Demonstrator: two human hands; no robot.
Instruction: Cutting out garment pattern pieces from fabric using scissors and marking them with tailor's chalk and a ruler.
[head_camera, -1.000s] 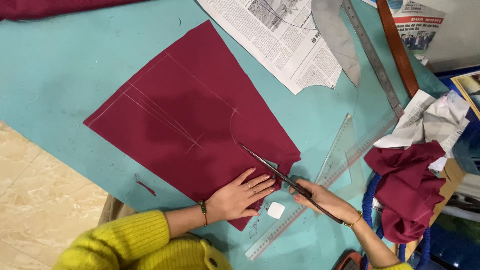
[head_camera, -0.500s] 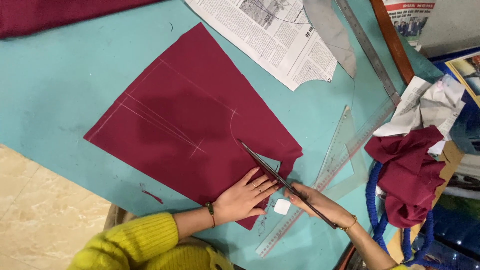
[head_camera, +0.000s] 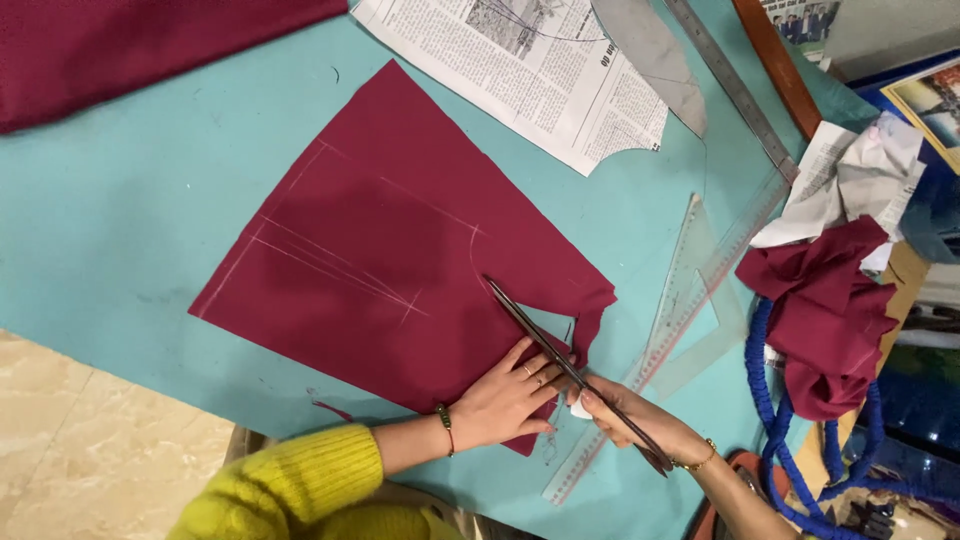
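On the teal tabletop, the maroon fabric panel lies up and to the left of my hands, chalk lines running across it. My left hand presses flat, fingers spread, on its lower right corner. Just beside it, my right hand grips the scissors, the slim blades nearly together and aimed up-left along the cut edge. A clear ruler and crumpled maroon scraps crowd the right.

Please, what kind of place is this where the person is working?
Probably a tailoring or sewing workshop. The right hand cuts chalk-marked maroon cloth with scissors on a teal cutting table, with clear rulers and a newspaper pattern nearby.
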